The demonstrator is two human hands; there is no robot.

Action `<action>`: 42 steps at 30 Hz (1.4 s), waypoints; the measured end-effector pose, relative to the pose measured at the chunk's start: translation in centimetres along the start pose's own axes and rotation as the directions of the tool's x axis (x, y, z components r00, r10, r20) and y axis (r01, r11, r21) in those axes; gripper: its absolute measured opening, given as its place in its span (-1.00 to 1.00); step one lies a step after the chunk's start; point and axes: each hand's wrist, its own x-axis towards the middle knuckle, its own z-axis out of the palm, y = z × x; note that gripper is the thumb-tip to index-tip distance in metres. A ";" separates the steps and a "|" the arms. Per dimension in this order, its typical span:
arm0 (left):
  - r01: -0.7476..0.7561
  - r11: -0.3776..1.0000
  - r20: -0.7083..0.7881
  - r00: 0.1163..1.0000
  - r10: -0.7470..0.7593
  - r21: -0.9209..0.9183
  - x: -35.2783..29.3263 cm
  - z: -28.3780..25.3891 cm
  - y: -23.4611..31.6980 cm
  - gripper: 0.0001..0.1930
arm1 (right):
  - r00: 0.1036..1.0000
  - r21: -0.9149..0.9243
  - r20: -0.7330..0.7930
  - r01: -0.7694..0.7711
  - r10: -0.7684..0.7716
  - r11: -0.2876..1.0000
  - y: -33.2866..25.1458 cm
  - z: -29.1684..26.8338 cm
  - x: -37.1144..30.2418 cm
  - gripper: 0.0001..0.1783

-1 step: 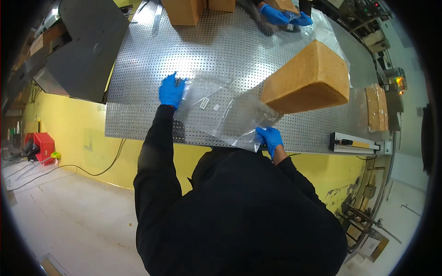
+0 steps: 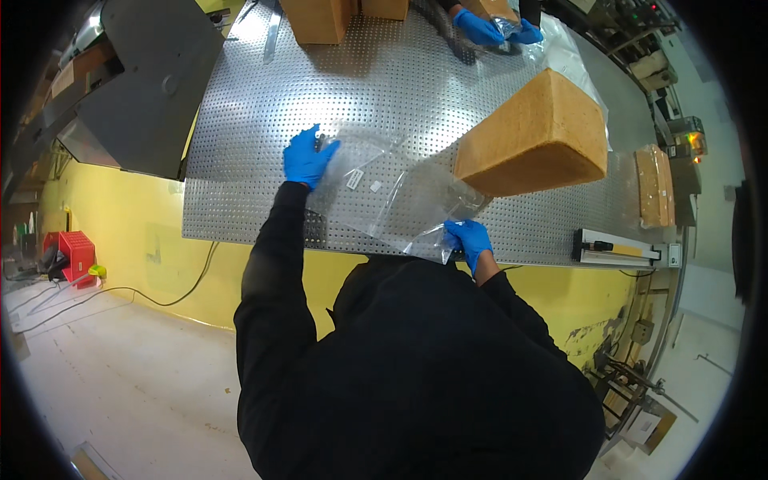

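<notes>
Clear plastic bag [image 2: 376, 210]: lies flat and wrinkled on the near part of the surface [image 2: 248, 152], directly between the two grips, with its near right corner raised into a crumpled fold.
Right grip [image 2: 472, 238]: blue-gloved, at the near edge of the surface, fingers pressed together and pinching the bag's near right corner; the film runs from it to the left and far.
Left grip [image 2: 307, 160]: blue-gloved, fingers spread, at the bag's far left edge; the thumb side overlaps the film, though whether it presses on it cannot be told.
White labels [image 2: 355, 179]: two small pieces in the left half of the bag's area, to the right of the left grip; whether they are on or under the film is unclear.
Large loaf [image 2: 534, 138]: brown and blocky, resting unwrapped just beyond the bag on the right, far of the right grip; whether it touches the film cannot be told.
Wrapped loaf [image 2: 654, 188]: at the right side, well apart from both grips, in clear film.
Sealing bar [image 2: 616, 250]: a long, pale device at the near right edge.
Far loaves [image 2: 316, 22]: brown blocks at the far edge.
Co-worker's grip [image 2: 478, 29]: blue-gloved, at the far right, on a filmed loaf [image 2: 498, 10].
</notes>
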 end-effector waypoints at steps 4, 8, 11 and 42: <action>0.238 0.937 0.126 0.969 -0.212 -0.255 0.2 2.4 0.2 -0.66 | 0.998 0.014 0.046 -0.035 0.034 0.999 -1.6 0.4 -0.7 -0.84; 0.291 0.714 0.146 0.955 -0.259 -0.637 1.4 2.3 -3.3 -0.79 | 0.999 -0.015 0.026 -0.022 0.022 1.000 -1.9 0.7 -0.8 -0.84; 0.310 0.735 0.124 0.947 -0.297 -0.603 0.9 2.0 -3.6 -0.85 | 0.999 -0.099 0.036 0.012 -0.008 0.995 -1.1 0.7 -0.2 -0.80; 0.138 0.990 -0.282 0.951 -0.125 0.026 -1.8 2.8 -3.1 -0.89 | 0.989 0.005 0.004 0.148 -0.148 0.989 -0.8 -1.0 1.3 -0.78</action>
